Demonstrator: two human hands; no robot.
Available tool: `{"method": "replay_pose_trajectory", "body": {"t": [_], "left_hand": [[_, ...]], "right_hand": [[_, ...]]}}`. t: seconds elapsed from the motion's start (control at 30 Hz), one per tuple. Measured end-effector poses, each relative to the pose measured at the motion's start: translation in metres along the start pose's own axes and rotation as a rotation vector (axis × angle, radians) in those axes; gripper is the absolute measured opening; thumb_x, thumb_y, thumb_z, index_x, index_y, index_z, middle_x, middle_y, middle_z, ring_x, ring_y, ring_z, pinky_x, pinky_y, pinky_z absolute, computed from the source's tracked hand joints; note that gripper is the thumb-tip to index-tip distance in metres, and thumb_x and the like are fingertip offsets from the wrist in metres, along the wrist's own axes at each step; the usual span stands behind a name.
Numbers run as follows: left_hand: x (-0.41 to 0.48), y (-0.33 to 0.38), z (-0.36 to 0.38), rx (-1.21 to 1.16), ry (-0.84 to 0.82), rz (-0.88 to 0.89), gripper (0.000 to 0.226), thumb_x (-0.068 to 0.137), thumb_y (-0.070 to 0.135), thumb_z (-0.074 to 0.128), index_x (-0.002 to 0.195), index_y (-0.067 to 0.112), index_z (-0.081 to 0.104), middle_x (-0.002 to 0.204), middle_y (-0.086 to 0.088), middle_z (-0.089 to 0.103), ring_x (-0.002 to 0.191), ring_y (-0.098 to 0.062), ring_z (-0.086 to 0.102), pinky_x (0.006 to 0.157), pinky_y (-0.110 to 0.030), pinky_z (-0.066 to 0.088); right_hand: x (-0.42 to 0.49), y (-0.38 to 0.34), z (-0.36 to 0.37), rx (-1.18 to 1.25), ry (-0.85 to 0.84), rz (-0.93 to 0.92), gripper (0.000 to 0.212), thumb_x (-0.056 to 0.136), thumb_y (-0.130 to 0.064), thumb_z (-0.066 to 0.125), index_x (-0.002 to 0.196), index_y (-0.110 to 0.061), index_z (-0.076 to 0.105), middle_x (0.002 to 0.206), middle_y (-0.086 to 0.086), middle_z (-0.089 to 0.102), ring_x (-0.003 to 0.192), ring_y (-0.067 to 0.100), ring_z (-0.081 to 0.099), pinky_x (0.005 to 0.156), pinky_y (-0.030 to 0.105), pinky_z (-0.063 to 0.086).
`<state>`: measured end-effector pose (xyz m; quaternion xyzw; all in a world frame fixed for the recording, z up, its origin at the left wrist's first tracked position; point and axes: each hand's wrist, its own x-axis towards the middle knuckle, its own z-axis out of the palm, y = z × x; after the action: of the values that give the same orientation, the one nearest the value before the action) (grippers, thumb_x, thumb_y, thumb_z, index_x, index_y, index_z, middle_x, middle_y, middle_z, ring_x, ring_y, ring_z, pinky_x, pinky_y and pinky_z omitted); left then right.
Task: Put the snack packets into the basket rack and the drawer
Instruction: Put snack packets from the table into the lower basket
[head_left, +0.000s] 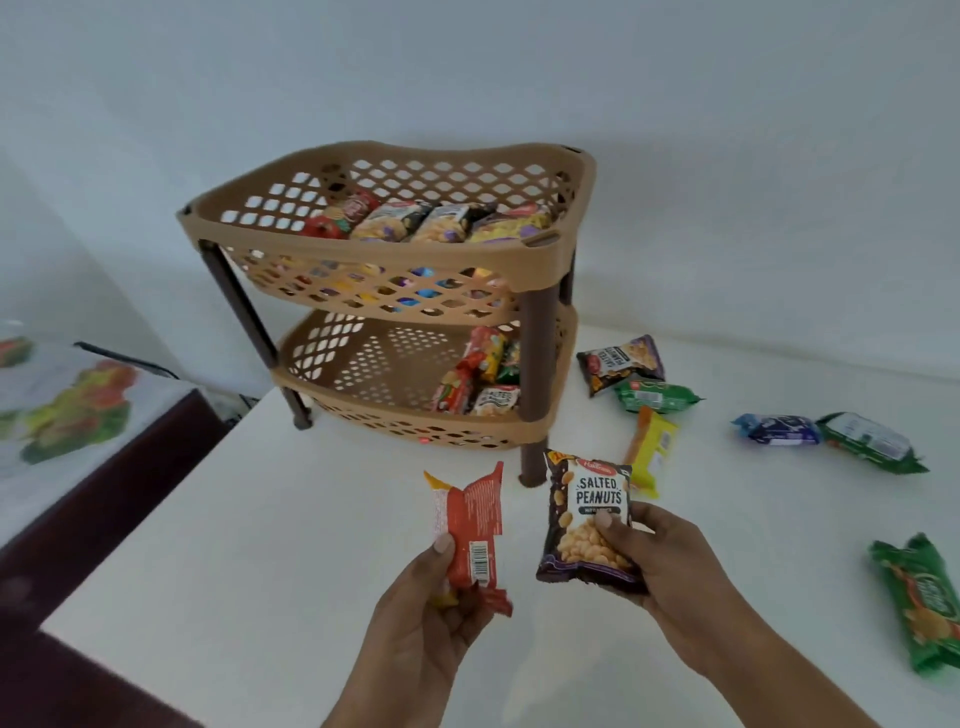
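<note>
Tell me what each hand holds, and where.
The left hand grips the red packet by its lower end; the right hand pinches the salted peanuts packet at its lower right side.

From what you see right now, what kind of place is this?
Probably a home, perhaps a bedroom: a plastic basket rack of snack packets stands on a white table, and what looks like a bed with a floral sheet is at left.

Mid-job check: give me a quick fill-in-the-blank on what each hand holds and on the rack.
1. The right hand holds a dark packet labelled salted ____.
2. The left hand holds a red packet whose printed ____ faces the camera.
3. The rack has ____ baskets, both holding packets.
Missing words: peanuts; barcode; two.
</note>
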<state>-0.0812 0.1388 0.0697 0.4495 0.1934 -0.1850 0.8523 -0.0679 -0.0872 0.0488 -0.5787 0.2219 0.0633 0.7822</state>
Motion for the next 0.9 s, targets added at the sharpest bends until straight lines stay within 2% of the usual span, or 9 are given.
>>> {"method": "replay_pose_trajectory", "body": {"t": [0.2,0.27,0.37,0.47,0.6,0.67,0.77,0.83,0.9], "left_hand": [[0.020,0.059,-0.047,0.079,-0.022,0.031,0.038,0.060,0.032,0.079,0.091,0.009,0.080,0.100,-0.021,0.074,0.080,-0.030,0.074,0.061,-0.034,0.061],[0.030,0.083,-0.066,0.175,-0.007,0.053,0.042,0.061,0.036,0.080,0.093,0.008,0.078,0.102,-0.021,0.073,0.088,-0.031,0.073,0.069,-0.037,0.062],[0.043,0.122,-0.093,0.374,-0.037,0.088,0.045,0.060,0.055,0.076,0.090,0.021,0.080,0.098,-0.010,0.076,0.098,-0.027,0.068,0.087,-0.039,0.052],[0.060,0.162,-0.110,0.491,-0.084,0.096,0.054,0.057,0.062,0.073,0.093,0.023,0.079,0.098,-0.005,0.077,0.097,-0.024,0.066,0.086,-0.037,0.048],[0.094,0.206,-0.111,0.645,-0.123,0.187,0.060,0.063,0.060,0.072,0.105,0.018,0.076,0.107,0.001,0.075,0.105,-0.021,0.066,0.092,-0.038,0.053],[0.116,0.222,-0.103,0.719,-0.129,0.294,0.050,0.072,0.053,0.072,0.106,0.018,0.074,0.110,0.003,0.073,0.104,-0.019,0.066,0.086,-0.035,0.057],[0.151,0.236,-0.090,0.898,-0.130,0.401,0.031,0.081,0.046,0.073,0.094,0.018,0.076,0.099,0.005,0.073,0.095,-0.014,0.067,0.078,-0.033,0.058],[0.172,0.237,-0.082,1.005,-0.132,0.416,0.029,0.082,0.047,0.073,0.088,0.019,0.074,0.088,0.006,0.072,0.087,-0.014,0.067,0.072,-0.032,0.056],[0.190,0.234,-0.073,1.112,-0.116,0.438,0.035,0.081,0.052,0.070,0.083,0.017,0.072,0.076,0.005,0.071,0.075,-0.015,0.066,0.062,-0.029,0.050]], "right_hand": [[-0.006,-0.002,0.069,-0.038,0.014,-0.089,0.052,0.062,-0.028,0.079,0.107,-0.006,0.064,0.089,0.019,0.076,0.080,0.034,0.075,0.061,0.036,0.060],[-0.005,-0.001,0.098,-0.048,0.032,-0.109,0.050,0.063,-0.025,0.078,0.106,-0.004,0.063,0.087,0.019,0.076,0.077,0.034,0.075,0.058,0.034,0.059],[-0.001,0.003,0.144,-0.059,0.062,-0.125,0.049,0.063,-0.024,0.078,0.106,-0.004,0.063,0.086,0.020,0.076,0.077,0.035,0.074,0.060,0.037,0.060],[0.005,0.008,0.181,-0.076,0.105,-0.143,0.038,0.075,-0.018,0.077,0.107,-0.004,0.063,0.086,0.019,0.076,0.078,0.034,0.075,0.067,0.039,0.060],[0.011,0.010,0.211,-0.077,0.169,-0.138,0.028,0.081,-0.023,0.075,0.105,-0.011,0.067,0.088,0.012,0.077,0.080,0.028,0.075,0.062,0.034,0.059],[0.013,0.005,0.217,-0.080,0.188,-0.118,0.027,0.082,-0.025,0.074,0.104,-0.011,0.068,0.090,0.011,0.077,0.081,0.027,0.075,0.061,0.031,0.059],[0.022,-0.011,0.215,-0.078,0.249,-0.139,0.026,0.084,-0.021,0.071,0.106,-0.009,0.066,0.092,0.011,0.077,0.083,0.026,0.075,0.066,0.033,0.061],[0.029,-0.025,0.211,-0.101,0.305,-0.174,0.024,0.086,-0.018,0.071,0.107,-0.009,0.065,0.092,0.009,0.077,0.085,0.026,0.075,0.075,0.037,0.061],[0.037,-0.039,0.207,-0.137,0.330,-0.183,0.018,0.088,-0.018,0.069,0.105,-0.012,0.066,0.090,0.006,0.078,0.080,0.022,0.075,0.069,0.034,0.059]]}}
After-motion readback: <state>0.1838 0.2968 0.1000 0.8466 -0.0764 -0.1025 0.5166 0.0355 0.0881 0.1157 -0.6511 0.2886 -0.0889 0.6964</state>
